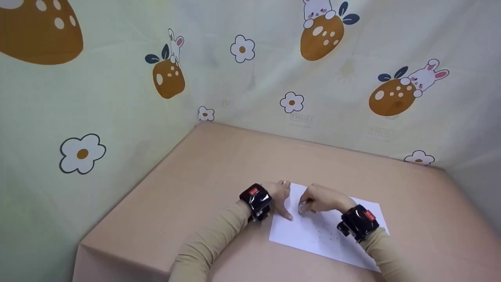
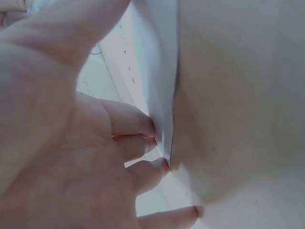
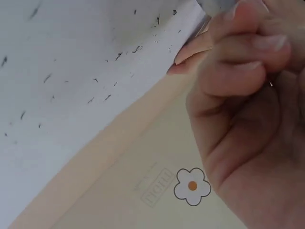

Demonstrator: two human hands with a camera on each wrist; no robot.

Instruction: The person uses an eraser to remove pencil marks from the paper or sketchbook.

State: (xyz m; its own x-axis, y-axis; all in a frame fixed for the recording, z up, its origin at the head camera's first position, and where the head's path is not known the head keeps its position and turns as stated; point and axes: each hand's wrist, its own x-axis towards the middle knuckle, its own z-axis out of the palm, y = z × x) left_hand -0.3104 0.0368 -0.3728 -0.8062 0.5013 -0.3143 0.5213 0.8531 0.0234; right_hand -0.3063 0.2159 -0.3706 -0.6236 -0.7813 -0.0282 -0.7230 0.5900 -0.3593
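Note:
A white sheet of paper lies on the table with dark eraser crumbs scattered over it. My left hand rests at the sheet's left edge, thumb and fingers spread; in the left wrist view its fingertips touch the paper's edge. Over the paper, my right hand pinches a small whitish eraser, with its fingers curled. Most of the eraser is hidden by those fingers; only a pale bit of the eraser shows in the right wrist view.
A tan cloth covers the table, whose front left corner drops off near the left forearm. Behind and to the left hangs a pale curtain printed with rabbits, orange fruit and flowers. Each wrist wears a black camera.

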